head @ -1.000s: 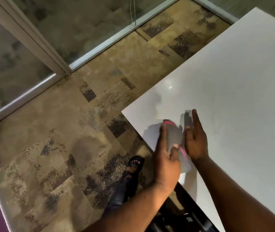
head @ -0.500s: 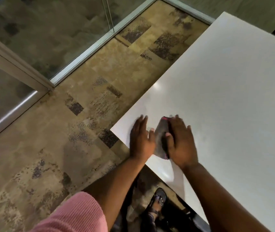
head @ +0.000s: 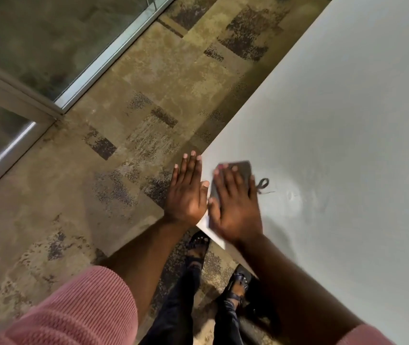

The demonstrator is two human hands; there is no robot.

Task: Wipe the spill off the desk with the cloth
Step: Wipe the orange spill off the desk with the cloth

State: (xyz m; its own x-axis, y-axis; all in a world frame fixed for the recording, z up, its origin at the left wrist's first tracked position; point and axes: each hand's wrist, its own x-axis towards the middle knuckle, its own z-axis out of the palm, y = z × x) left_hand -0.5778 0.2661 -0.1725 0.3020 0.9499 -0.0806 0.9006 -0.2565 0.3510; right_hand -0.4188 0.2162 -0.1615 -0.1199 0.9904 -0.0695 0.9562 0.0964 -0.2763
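Right hand (head: 236,207) is flat, fingers spread, pressing a dark cloth (head: 239,170) onto the white desk (head: 348,120) near its corner; not gripping it, just palm down. Left hand (head: 187,192) is open and empty, just beside it over the desk's edge. A faint smear (head: 295,197) sits on the right hand's far side.

One white desk (head: 348,120), with one dark cloth (head: 242,170) near its corner. Two hands (head: 187,192) (head: 236,207) lie at that corner, and two sandalled feet (head: 198,247) (head: 239,282) stand below the desk's edge.
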